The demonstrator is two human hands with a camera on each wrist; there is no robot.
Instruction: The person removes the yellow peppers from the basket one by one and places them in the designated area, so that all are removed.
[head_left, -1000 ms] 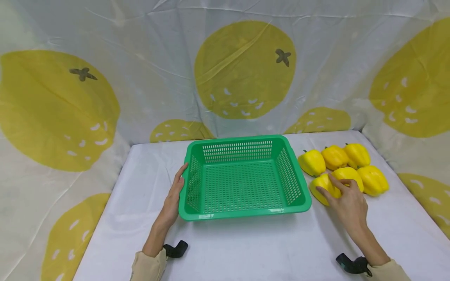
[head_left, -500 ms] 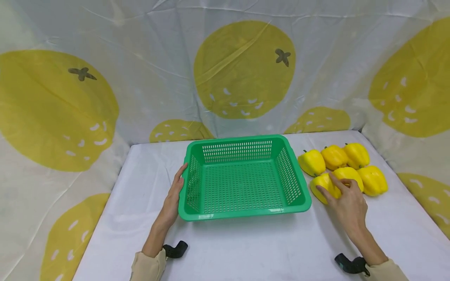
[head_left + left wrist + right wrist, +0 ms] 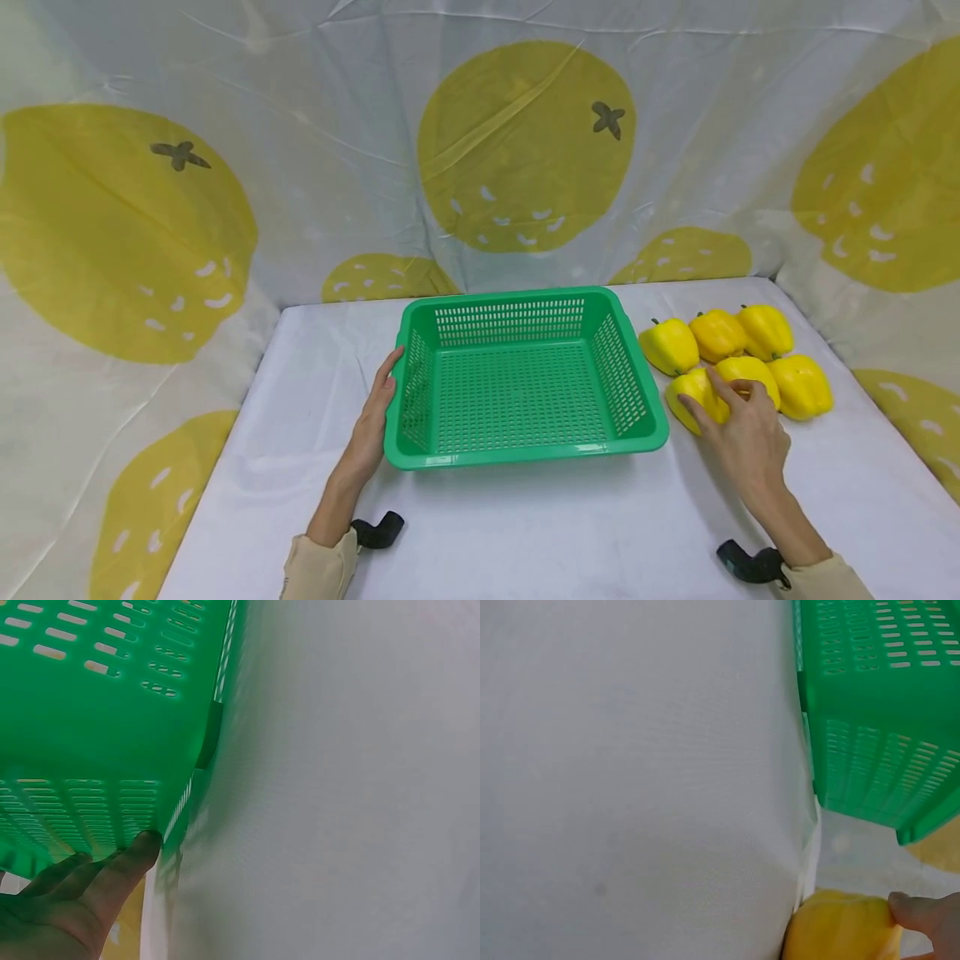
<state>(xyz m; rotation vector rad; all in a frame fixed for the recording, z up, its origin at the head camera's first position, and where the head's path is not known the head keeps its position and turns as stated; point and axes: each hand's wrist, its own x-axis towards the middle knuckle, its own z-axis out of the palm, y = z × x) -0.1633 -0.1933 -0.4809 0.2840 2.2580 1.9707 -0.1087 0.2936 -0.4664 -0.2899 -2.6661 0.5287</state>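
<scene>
A green plastic basket (image 3: 525, 457) with slotted walls stands in the middle of the table, and nothing lies inside it. Against its left outer side rests my left hand (image 3: 369, 425); the left wrist view shows the fingers (image 3: 112, 881) stretched along the slotted wall below the rim. To the right of the basket, my right hand (image 3: 750, 437) pinches the nearest yellow bell pepper (image 3: 686, 400) between thumb and fingers. That pepper still sits on the cloth. In the right wrist view the thumb touches the side of the yellow bell pepper (image 3: 840, 930); the other fingers are mostly cut off.
Several more yellow bell peppers, including one at the back (image 3: 765, 331) and one at the right (image 3: 802, 387), lie grouped in two rows. White cloth covers the table (image 3: 540, 533). A patterned curtain (image 3: 360, 167) surrounds its back and sides.
</scene>
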